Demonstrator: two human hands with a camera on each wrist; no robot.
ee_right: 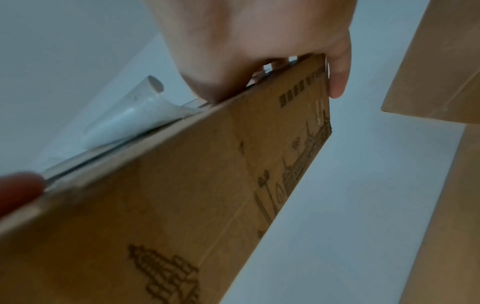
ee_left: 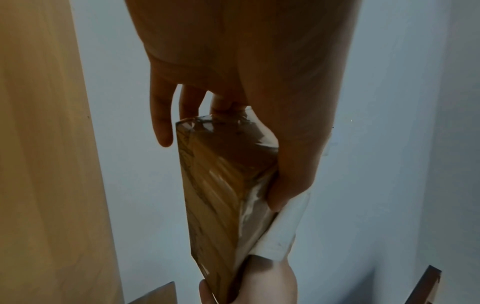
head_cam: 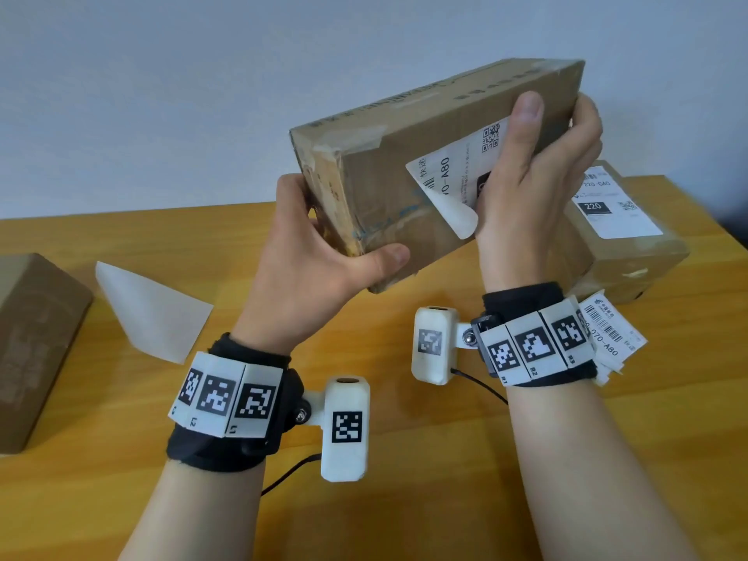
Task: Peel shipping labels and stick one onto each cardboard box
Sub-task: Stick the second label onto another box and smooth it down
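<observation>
A long cardboard box (head_cam: pixel 388 164) is held up in the air, tilted, above the wooden table (head_cam: pixel 404 439). My left hand (head_cam: pixel 319 253) grips its near left end, thumb on the front face. My right hand (head_cam: pixel 538 172) grips its right end, with the thumb pressing a white shipping label (head_cam: pixel 449 168) onto the front face. The label's lower left corner curls away from the cardboard. The left wrist view shows the box end (ee_left: pixel 221 185) between my fingers and the lifted label edge (ee_left: pixel 283 230). The right wrist view shows the box's printed underside (ee_right: pixel 207 195) and the curled label (ee_right: pixel 135 117).
A second cardboard box (head_cam: pixel 623 244) with a label (head_cam: pixel 615 204) stuck on top stands at the back right. A third box (head_cam: pixel 32 346) lies at the left edge. A white backing sheet (head_cam: pixel 149 309) lies on the table. More labels (head_cam: pixel 611 334) lie behind my right wrist.
</observation>
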